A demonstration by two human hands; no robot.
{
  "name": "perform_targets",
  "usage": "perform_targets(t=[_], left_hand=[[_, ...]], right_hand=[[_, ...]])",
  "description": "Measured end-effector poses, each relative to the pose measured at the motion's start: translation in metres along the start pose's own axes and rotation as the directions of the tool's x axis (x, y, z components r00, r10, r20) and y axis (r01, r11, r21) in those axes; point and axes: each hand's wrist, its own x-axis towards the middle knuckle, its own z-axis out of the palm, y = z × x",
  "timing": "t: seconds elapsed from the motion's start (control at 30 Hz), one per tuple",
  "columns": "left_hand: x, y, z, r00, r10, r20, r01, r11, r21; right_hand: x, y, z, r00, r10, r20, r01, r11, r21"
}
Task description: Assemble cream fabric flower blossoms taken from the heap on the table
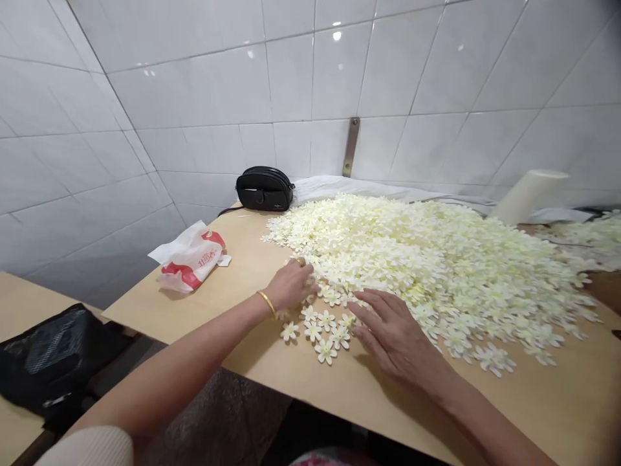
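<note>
A large heap of white artificial flower heads (388, 252) with pale yellow-green centres covers much of the wooden table. My left hand (292, 285), with a gold bangle and a ring, is at the heap's near left edge. Its fingers are bent down and together among the flowers; what they pinch, if anything, is hidden. My right hand (395, 333) is palm down at the front of the heap, its fingers stretched out and touching flowers at the tips. Between and in front of both hands lies a small group of loose flowers (326, 349).
On the table (242, 259), a red and white paper bag (191, 259) lies to the left and a black pouch (265, 189) stands at the back. A white cylindrical roll (526, 197) leans behind the heap. Beyond is a tiled wall (208, 90). A black bag (53, 362) is at lower left.
</note>
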Motion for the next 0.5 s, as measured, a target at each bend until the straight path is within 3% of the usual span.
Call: perform_targets(t=[0.13,0.27,0.37,0.43,0.5], left_hand=[[0.025,-0.016,0.005,0.998,-0.061,-0.029,0.062,0.998,0.021],[0.023,-0.014,-0.004,0.995,-0.066,-0.074,0.068,0.997,0.027],[0.011,0.002,-0.012,0.993,0.088,-0.084,-0.09,0.995,-0.03],[0.009,0.013,-0.012,0.968,0.238,-0.075,-0.243,0.968,-0.062],[0.015,0.022,-0.007,0.946,0.322,-0.034,-0.324,0.945,-0.046]], right_hand=[[-0.011,0.006,-0.001,0.998,0.059,-0.038,-0.058,0.998,0.01],[-0.026,0.009,0.0,0.99,0.137,-0.035,-0.134,0.989,0.068],[-0.035,0.01,0.002,0.984,0.177,-0.019,-0.173,0.977,0.123],[-0.039,0.009,0.002,0.979,0.206,-0.011,-0.202,0.97,0.138],[-0.039,0.007,0.001,0.977,0.215,0.001,-0.214,0.97,0.12]])
